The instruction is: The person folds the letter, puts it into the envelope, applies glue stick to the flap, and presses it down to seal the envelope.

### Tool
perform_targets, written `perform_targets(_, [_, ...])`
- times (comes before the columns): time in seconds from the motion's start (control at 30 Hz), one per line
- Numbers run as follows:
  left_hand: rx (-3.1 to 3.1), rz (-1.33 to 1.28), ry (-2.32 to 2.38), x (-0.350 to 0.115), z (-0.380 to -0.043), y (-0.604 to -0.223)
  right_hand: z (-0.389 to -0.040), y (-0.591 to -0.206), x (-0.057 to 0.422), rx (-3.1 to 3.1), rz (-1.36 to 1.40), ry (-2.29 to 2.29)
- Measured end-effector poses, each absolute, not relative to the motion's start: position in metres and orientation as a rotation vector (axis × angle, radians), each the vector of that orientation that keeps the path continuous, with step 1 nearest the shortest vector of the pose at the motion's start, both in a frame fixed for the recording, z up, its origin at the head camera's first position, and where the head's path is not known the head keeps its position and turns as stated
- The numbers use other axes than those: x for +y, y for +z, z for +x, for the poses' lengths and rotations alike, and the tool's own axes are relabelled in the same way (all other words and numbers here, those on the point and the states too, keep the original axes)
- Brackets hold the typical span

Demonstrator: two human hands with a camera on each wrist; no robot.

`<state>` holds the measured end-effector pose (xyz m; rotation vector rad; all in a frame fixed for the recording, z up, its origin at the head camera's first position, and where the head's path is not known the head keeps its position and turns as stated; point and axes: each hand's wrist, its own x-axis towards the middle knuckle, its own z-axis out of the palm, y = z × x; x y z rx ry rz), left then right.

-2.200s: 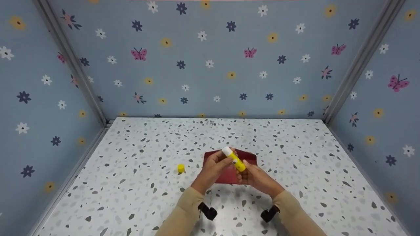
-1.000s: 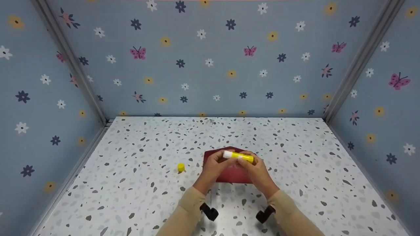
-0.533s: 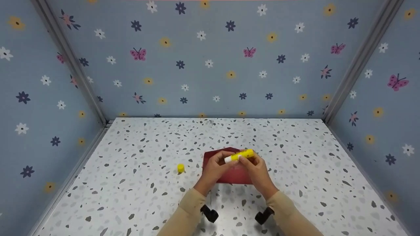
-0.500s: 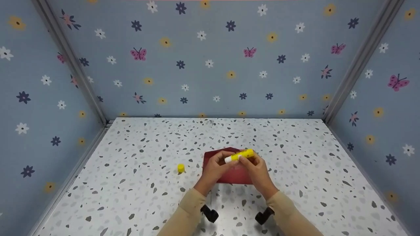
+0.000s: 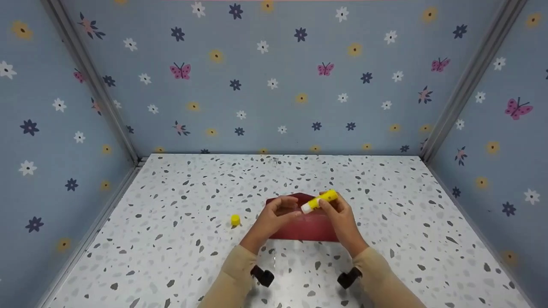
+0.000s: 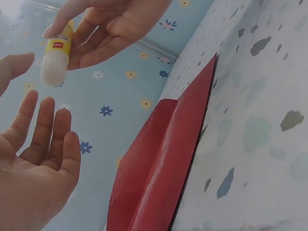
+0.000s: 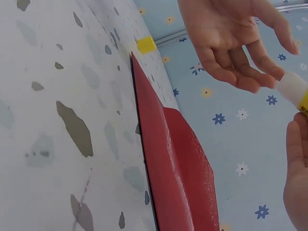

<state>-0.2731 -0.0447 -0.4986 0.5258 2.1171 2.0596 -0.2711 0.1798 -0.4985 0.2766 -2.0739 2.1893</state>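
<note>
My right hand (image 5: 343, 220) pinches an uncapped yellow glue stick (image 5: 322, 200) between thumb and fingers, tilted with its white end down to the left. Facing that end, my left hand (image 5: 274, 219) is spread with fingers loosely bent and holds nothing. In the left wrist view a gap shows between the left fingers (image 6: 44, 127) and the white end of the glue stick (image 6: 57, 57). Below both hands a red envelope (image 5: 304, 229) lies on the table, its flap (image 7: 190, 159) raised and pointing away, with whitish specks along it. Hands partly cover the envelope.
The yellow glue cap (image 5: 235, 220) stands on the speckled white table (image 5: 171, 248), left of the envelope. Blue panels with flowers and butterflies (image 5: 274, 64) enclose the table at the back and both sides.
The glue stick has swung round so its white end points down-left. My left hand has let go of it and drawn back left, while the right keeps its hold.
</note>
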Motion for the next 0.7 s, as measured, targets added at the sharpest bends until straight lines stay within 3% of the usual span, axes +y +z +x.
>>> perform_targets(0.27, [2.277, 0.602, 1.767, -0.066, -0.275, -0.504, -0.274, -0.498, 0.190, -2.087, 0.239, 2.201])
perform_targets(0.5, [2.522, 0.870, 1.266, -0.074, -0.270, -0.505, -0.277, -0.498, 0.195, -2.059, 0.185, 2.244])
perform_targets(0.7, [2.698, 0.906, 0.885, -0.069, -0.269, -0.509, -0.278, -0.500, 0.198, -2.075, 0.158, 2.248])
